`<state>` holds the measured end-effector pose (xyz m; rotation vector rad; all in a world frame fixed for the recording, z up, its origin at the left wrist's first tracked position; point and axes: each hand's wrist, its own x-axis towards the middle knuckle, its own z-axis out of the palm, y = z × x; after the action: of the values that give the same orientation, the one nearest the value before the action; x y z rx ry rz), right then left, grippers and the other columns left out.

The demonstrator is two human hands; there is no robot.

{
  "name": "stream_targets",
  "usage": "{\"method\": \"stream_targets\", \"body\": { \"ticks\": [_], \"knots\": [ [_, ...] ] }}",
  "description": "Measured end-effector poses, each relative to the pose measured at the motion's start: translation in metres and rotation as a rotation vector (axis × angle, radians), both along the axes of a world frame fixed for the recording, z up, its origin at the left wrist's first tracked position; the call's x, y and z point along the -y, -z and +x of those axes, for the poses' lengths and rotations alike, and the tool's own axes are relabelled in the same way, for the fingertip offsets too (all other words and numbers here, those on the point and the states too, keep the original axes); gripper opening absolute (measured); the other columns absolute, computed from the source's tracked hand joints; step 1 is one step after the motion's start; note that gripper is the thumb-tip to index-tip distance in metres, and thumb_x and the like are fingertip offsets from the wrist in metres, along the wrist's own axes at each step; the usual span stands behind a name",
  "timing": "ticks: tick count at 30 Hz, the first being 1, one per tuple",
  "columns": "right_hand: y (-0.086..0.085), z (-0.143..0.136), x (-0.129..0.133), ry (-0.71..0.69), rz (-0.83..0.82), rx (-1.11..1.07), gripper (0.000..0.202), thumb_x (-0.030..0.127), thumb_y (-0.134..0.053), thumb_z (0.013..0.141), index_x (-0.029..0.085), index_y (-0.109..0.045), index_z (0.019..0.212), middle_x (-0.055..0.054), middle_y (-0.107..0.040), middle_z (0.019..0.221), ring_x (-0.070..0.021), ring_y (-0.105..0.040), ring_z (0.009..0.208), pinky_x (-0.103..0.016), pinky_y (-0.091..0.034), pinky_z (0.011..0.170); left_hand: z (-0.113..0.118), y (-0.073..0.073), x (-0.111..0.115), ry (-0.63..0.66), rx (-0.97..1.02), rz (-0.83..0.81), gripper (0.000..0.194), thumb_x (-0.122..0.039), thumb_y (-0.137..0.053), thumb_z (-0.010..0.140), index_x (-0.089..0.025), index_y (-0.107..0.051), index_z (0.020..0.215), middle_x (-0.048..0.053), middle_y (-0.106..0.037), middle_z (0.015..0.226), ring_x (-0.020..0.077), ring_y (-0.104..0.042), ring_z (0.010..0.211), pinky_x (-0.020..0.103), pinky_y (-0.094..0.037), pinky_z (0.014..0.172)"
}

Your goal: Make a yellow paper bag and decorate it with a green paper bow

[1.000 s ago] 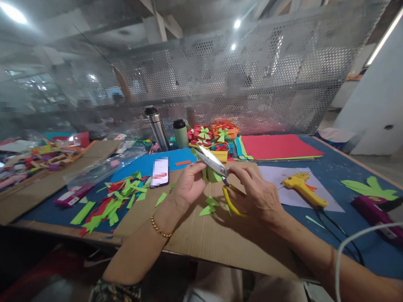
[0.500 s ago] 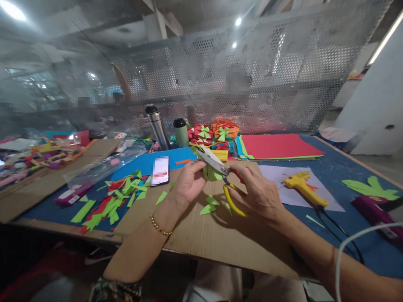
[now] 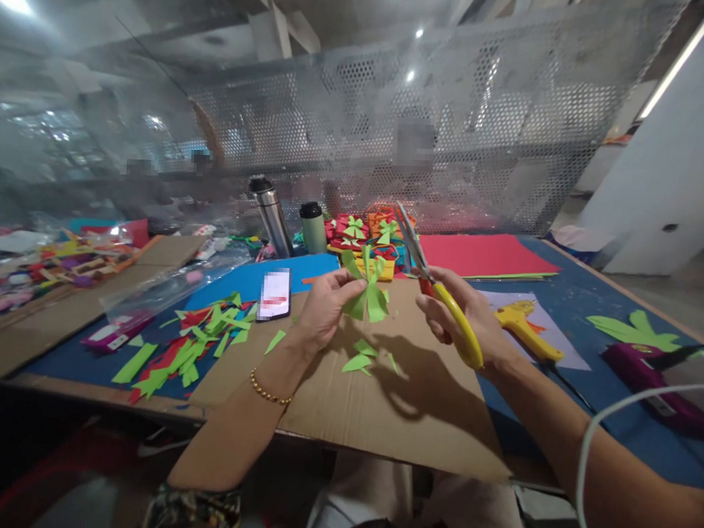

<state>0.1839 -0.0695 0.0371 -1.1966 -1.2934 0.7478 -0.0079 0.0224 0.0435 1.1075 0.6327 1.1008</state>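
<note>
Above the cardboard [image 3: 347,418], the left hand [image 3: 320,307] pinches a green paper bow [image 3: 373,285] while the right hand [image 3: 478,313] grips scissors [image 3: 444,295] beside it, apparently mid-trimming; another snip would need blades on paper.

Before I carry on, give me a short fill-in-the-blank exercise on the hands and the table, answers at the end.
The left hand holds a bow-shaped paper piece coloured ____.
The right hand holds a pair of ____.
A gold bead bracelet circles the ____ wrist.
In the picture, the yellow glue gun lies to the ____ of the cardboard.

Missing words: green; scissors; left; right.
</note>
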Motion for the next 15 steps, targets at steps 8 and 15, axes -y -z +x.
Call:
{"method": "stream_targets", "body": {
  "ticks": [8,15],
  "knots": [
    [-0.004,0.01,0.009,-0.146,-0.012,0.071,0.048,0.042,-0.074,0.084,0.022,-0.065,0.127,0.008,-0.058,0.061,-0.0126,-0.055,0.043,-0.026,-0.048,0.042,-0.011,-0.013,-0.001,-0.027,-0.158,0.245,0.014,-0.001,-0.078,0.073,-0.015,-0.078,0.071,0.003,-0.07,0.069,0.0121,-0.059,0.065,0.022,-0.044,0.064],
    [-0.013,0.03,0.03,-0.22,-0.17,0.236,0.045,0.05,-0.079,0.085,0.023,-0.072,0.12,0.008,-0.052,0.059,-0.0085,-0.042,0.04,-0.021,-0.037,0.036,-0.03,-0.032,-0.011,0.099,-0.271,0.188,0.02,0.004,-0.08,0.068,-0.015,-0.074,0.062,0.001,-0.061,0.059,0.0091,-0.047,0.053,0.022,-0.032,0.052]
  ]
}}
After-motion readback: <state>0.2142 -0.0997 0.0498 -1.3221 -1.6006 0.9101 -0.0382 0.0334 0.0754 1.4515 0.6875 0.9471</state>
